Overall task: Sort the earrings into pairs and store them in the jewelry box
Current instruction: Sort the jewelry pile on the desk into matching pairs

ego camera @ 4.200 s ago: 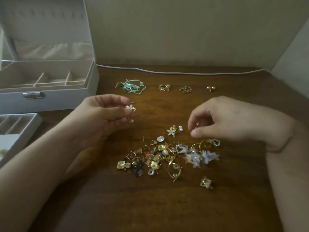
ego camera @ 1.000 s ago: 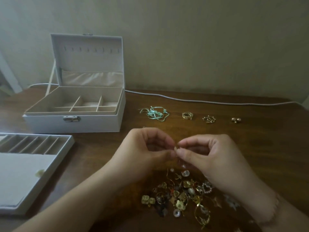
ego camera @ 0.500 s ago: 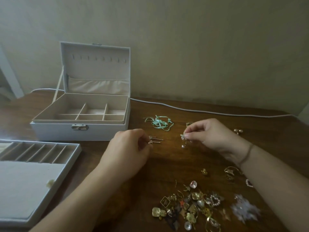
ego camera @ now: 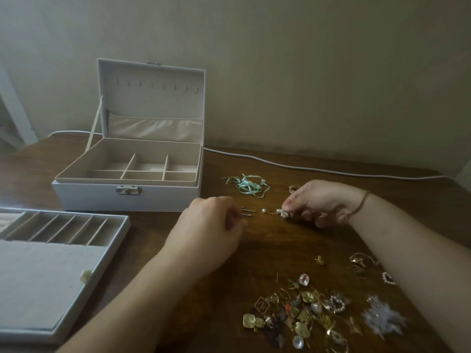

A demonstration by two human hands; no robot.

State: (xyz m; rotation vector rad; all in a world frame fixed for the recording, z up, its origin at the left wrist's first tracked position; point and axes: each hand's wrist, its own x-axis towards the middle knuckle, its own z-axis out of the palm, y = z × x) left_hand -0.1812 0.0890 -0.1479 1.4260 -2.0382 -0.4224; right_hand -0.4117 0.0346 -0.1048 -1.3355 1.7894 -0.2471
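Your right hand (ego camera: pixel 321 202) pinches a flower earring (ego camera: pixel 283 213) between thumb and fingertips and holds it down at the bench (ego camera: pixel 254 159), just in front of the mint ribbon earrings (ego camera: pixel 245 185). A thin chain with a small pearl (ego camera: pixel 263 211) trails from the flower toward your left hand. A braided bracelet (ego camera: pixel 356 207) sits on your right wrist.

Your left hand (ego camera: pixel 211 225) lies knuckles up, near the right hand but apart from it, fingers curled around an earring whose 2 slim bars (ego camera: pixel 246 212) stick out past the fingertips. The rest of that piece is hidden under the hand.

The loose earring pile (ego camera: pixel 300 317) lies nearer to you than both hands, between your forearms, with white flower earrings (ego camera: pixel 383 318) at its right edge. A small gold stud (ego camera: pixel 319 260) lies alone between the pile and your right hand, and a pearl heart earring (ego camera: pixel 388 278) lies just beside your right forearm.

The jewelry box (ego camera: pixel 127 193) stands open, lid upright, on the far left of the bench, just beyond your left hand. Its removable tray (ego camera: pixel 51 250) lies to the left of your left forearm. A white cable (ego camera: pixel 305 169) runs along the back of the bench.
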